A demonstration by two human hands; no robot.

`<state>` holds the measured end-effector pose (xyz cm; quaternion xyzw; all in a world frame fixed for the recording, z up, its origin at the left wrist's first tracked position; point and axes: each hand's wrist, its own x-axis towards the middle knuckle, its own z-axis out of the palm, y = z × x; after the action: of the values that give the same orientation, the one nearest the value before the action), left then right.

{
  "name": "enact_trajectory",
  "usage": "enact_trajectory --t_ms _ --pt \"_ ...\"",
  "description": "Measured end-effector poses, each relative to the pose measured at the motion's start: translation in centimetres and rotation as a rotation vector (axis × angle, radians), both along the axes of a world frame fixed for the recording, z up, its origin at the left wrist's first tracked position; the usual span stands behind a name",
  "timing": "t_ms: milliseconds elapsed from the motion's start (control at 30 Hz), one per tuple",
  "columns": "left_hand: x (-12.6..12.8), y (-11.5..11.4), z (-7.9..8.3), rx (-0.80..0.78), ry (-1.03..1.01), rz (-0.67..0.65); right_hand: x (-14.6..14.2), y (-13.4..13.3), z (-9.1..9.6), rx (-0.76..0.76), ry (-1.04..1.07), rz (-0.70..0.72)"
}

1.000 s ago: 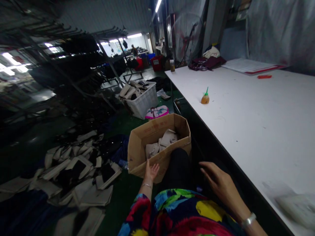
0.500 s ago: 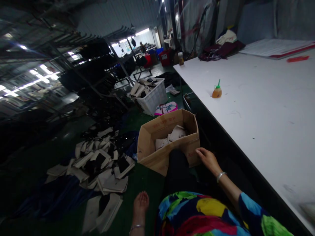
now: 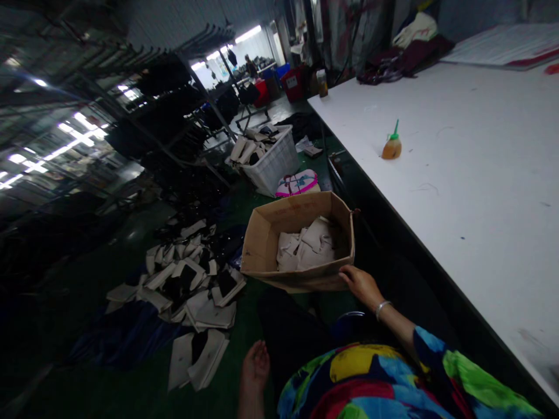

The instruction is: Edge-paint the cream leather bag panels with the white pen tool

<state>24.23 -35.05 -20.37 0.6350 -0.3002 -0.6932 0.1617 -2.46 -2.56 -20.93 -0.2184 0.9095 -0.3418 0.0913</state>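
A cardboard box [image 3: 301,205] stands on the floor in front of my legs, its top open, with pale fabric pieces [image 3: 312,244] lying inside. The fingers of my right hand [image 3: 361,286] are closed on the near rim of this box, close to its right corner; a bangle circles that wrist. Low beside my left leg hangs my left hand [image 3: 257,364], palm partly up. Its fingers are loosely curled and hold nothing. To the left of the box, a heap of folded pale pieces with dark patches [image 3: 205,308] is spread over the floor.
A long white table [image 3: 480,174] runs along my right, bearing a small amber bottle with a green spout [image 3: 392,146] and dark red cloth [image 3: 406,52]. Behind the box are a pink-edged bundle [image 3: 297,183] and a filled white crate [image 3: 277,166]. Racks of dark garments [image 3: 157,110] stand farther left.
My right hand has moved from the box's near side to its rim. The box is turned and tilted differently, showing more of its inside. My left leg has moved left, away from the box.
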Motion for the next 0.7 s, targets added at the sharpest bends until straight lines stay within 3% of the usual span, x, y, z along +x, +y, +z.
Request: enact_trajectory --t_ms 133,333,500,700 --pt "0.5 -0.3 1.5 -0.071 -0.020 -0.023 -0.7 -3.9 0.7 0.099 0.137 0.219" --pt "1.2 0.5 1.3 -0.053 -0.059 -0.047 -6.0 -6.5 -2.0 0.415 0.111 0.403" --pt "-0.1 1.3 0.8 -0.001 -0.094 -0.109 -8.5 -5.6 -2.7 0.593 0.047 0.520" --pt "-7.0 1.0 3.1 -0.246 -0.081 -0.321 -8.2 -0.9 -1.8 0.648 -0.005 0.629"
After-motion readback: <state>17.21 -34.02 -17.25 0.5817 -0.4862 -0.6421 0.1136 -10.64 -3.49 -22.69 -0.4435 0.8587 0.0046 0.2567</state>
